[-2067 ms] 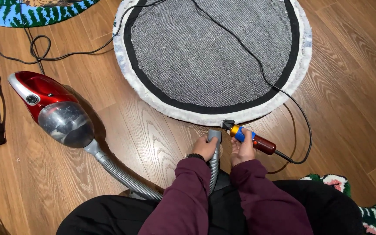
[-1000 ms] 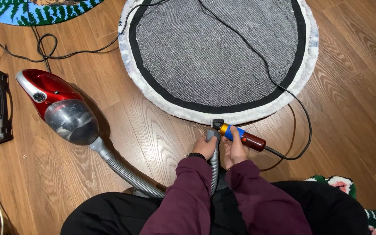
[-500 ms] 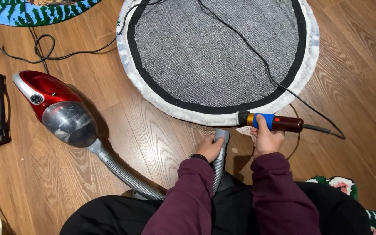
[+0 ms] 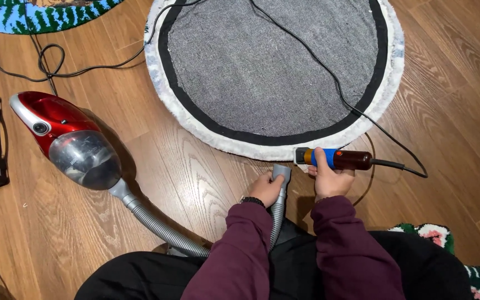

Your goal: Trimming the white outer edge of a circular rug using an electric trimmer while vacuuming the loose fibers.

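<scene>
Now left hand (image 4: 266,188) grips the vacuum nozzle (image 4: 280,172); right hand (image 4: 329,179), fingers wrapped, holds corded trimmer (image 4: 334,159) level at rug edge (image 4: 262,145)

Left hand (image 4: 266,189) fingers curled in a grip, right hand (image 4: 329,179) fist closed, both forearms extended forward

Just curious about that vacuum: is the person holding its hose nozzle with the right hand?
No, the left hand grips the grey hose nozzle; the right hand holds a corded trimmer.
</scene>
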